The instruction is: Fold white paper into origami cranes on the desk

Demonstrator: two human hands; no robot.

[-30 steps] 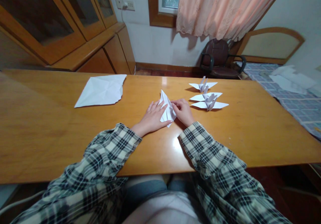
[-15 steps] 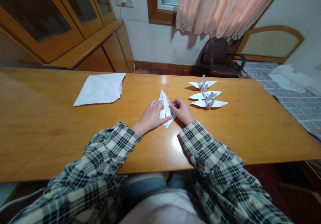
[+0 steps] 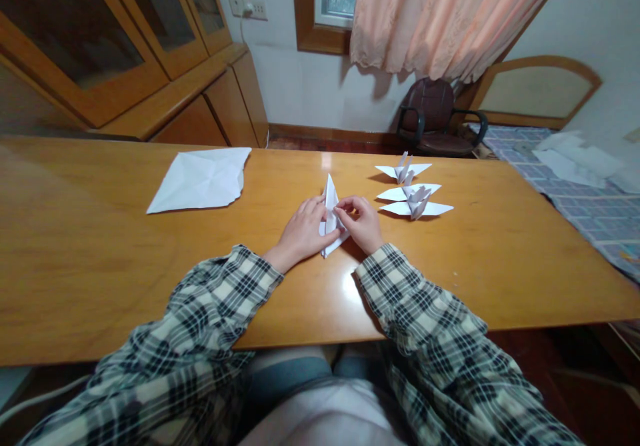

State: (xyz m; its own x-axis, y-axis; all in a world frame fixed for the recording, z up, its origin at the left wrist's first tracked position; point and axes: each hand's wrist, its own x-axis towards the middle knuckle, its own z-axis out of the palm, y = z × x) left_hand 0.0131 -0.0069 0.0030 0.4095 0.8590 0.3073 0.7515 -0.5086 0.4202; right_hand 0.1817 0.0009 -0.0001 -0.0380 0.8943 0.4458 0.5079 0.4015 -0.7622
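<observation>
A narrow, pointed piece of folded white paper (image 3: 331, 199) lies on the wooden table (image 3: 100, 266) in front of me, its tip towards the far edge. My left hand (image 3: 301, 231) holds its left side, fingers curled against it. My right hand (image 3: 363, 222) pinches its right flap, lifted towards the middle. Both sleeves are plaid.
Three finished white paper cranes (image 3: 413, 193) sit just right of my hands. A creased, unfolded white sheet (image 3: 200, 179) lies at the far left. Wooden cabinets (image 3: 150, 53) stand behind the table; a dark office chair (image 3: 435, 116) and a checked bed (image 3: 590, 199) are to the right.
The paper's right flap has been raised and folded inward, so the piece now looks narrower and stands up more. My fingers have closed in on it.
</observation>
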